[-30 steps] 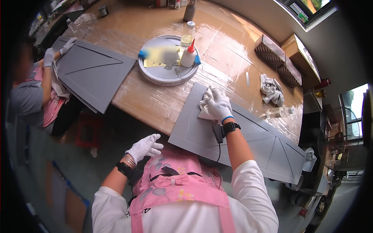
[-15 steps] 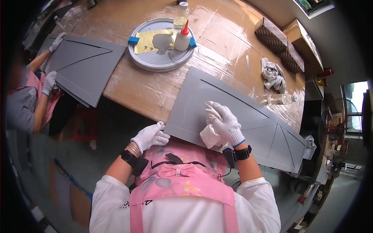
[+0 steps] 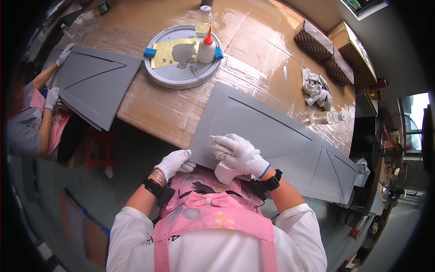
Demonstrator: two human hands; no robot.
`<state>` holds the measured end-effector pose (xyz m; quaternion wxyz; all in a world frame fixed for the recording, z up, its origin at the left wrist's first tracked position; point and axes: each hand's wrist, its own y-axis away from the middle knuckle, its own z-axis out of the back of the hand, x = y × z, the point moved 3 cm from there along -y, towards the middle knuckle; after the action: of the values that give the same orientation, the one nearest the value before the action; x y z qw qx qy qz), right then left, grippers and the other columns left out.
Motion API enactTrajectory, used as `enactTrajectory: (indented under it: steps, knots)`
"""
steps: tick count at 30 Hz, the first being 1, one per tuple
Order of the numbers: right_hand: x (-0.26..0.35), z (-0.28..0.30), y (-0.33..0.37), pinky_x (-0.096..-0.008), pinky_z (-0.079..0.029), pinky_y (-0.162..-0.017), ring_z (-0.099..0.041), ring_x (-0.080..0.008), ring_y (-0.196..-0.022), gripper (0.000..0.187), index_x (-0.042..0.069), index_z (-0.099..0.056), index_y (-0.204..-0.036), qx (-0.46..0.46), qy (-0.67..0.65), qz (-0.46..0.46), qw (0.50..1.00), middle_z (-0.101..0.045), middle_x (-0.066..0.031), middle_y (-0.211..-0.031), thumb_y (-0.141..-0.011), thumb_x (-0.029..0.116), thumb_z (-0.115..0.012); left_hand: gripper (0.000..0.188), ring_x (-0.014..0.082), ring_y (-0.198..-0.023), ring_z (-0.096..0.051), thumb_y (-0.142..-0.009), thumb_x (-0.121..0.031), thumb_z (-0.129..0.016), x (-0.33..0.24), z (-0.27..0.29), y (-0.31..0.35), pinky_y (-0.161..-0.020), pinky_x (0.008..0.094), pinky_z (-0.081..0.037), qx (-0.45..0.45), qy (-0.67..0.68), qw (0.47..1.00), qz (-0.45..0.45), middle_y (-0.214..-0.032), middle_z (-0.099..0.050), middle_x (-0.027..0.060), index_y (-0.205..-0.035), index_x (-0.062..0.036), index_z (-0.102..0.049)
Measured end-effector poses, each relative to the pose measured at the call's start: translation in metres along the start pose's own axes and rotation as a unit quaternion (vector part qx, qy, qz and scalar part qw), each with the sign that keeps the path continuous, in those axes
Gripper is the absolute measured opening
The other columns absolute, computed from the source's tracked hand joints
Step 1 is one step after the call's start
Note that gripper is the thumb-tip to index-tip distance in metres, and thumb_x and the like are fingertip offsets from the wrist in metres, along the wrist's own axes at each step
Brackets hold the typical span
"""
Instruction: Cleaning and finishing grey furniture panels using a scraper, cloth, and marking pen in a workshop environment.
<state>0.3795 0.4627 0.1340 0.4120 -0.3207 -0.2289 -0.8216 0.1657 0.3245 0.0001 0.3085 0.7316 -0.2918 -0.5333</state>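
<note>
A long grey panel (image 3: 281, 136) with raised ridge lines lies across the near edge of the wooden table (image 3: 149, 104), its near corner hanging past the edge. My left hand (image 3: 174, 163), in a white glove, grips that near left corner. My right hand (image 3: 235, 154), also gloved, presses a folded white cloth (image 3: 225, 172) onto the panel's near edge. Both of my wrists carry black bands.
A round grey tray (image 3: 181, 77) holds a glue bottle (image 3: 207, 45), a clear bottle (image 3: 204, 18), blue blocks and a yellow sheet. Another person's gloved hands (image 3: 59, 72) rest on a second grey panel (image 3: 95, 86) at the left. A crumpled rag (image 3: 316, 88) and a lying bottle (image 3: 326, 118) sit at the right.
My right hand slid with the cloth from the panel's far part back to its near edge. My left hand rose from beside my body and took hold of the panel's corner.
</note>
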Motion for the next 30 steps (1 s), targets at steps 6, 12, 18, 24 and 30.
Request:
enactTrajectory:
  steps: [6,12,18,24,30]
  knots:
    - [-0.047,0.176,-0.032,-0.0410,-0.052,-0.082,-0.064,-0.0354,-0.094,0.045,0.004,-0.061,-0.120,-0.408,0.264,0.143,0.862,-0.065,-0.0159,-0.105,-0.077,0.006,-0.073,0.048,0.0169,-0.074,-0.067,-0.099,-0.046,-0.054,0.007,-0.005,0.004,-0.073,0.0330,-0.059,-0.043,0.018,0.998,-0.032,-0.096,-0.069,0.0119,-0.113,-0.0012,-0.062]
    - [-0.125,0.205,-0.089,-0.0514,-0.037,-0.107,-0.051,-0.0431,-0.124,0.052,0.013,-0.058,-0.131,-0.230,0.533,-0.195,0.791,-0.054,-0.0208,-0.136,-0.085,0.036,-0.067,0.053,0.0194,-0.078,-0.068,-0.098,-0.049,-0.056,0.013,-0.013,0.006,-0.075,0.0333,-0.058,-0.104,0.029,0.992,-0.062,-0.098,-0.070,0.0133,-0.115,0.0008,-0.063]
    - [-0.117,0.127,-0.196,-0.0440,-0.048,-0.096,-0.057,-0.0379,-0.115,0.063,0.006,-0.052,-0.133,-0.234,0.229,-0.023,0.945,-0.058,-0.0196,-0.128,-0.083,0.037,-0.073,0.064,0.0181,-0.080,-0.070,-0.095,-0.061,-0.052,0.015,-0.021,0.013,-0.074,0.0315,-0.055,-0.181,-0.021,0.982,-0.057,-0.099,-0.071,0.0111,-0.119,-0.0014,-0.062]
    - [-0.106,0.082,-0.259,-0.0470,-0.051,-0.089,-0.061,-0.0388,-0.105,0.064,0.010,-0.047,-0.133,-0.205,0.182,-0.086,0.958,-0.059,-0.0215,-0.115,-0.081,0.036,-0.075,0.070,0.0174,-0.081,-0.070,-0.093,-0.066,-0.052,0.018,-0.028,0.023,-0.076,0.0309,-0.055,-0.215,-0.005,0.975,-0.063,-0.097,-0.071,0.0114,-0.118,-0.0018,-0.062]
    - [-0.119,0.077,-0.267,-0.0468,-0.051,-0.088,-0.063,-0.0409,-0.100,0.047,0.006,-0.058,-0.125,-0.266,0.162,-0.036,0.950,-0.064,-0.0234,-0.110,-0.085,0.028,-0.072,0.068,0.0180,-0.081,-0.070,-0.092,-0.065,-0.053,0.027,-0.030,0.016,-0.077,0.0311,-0.055,-0.219,0.036,0.972,-0.075,-0.095,-0.071,0.0110,-0.117,-0.0023,-0.062]
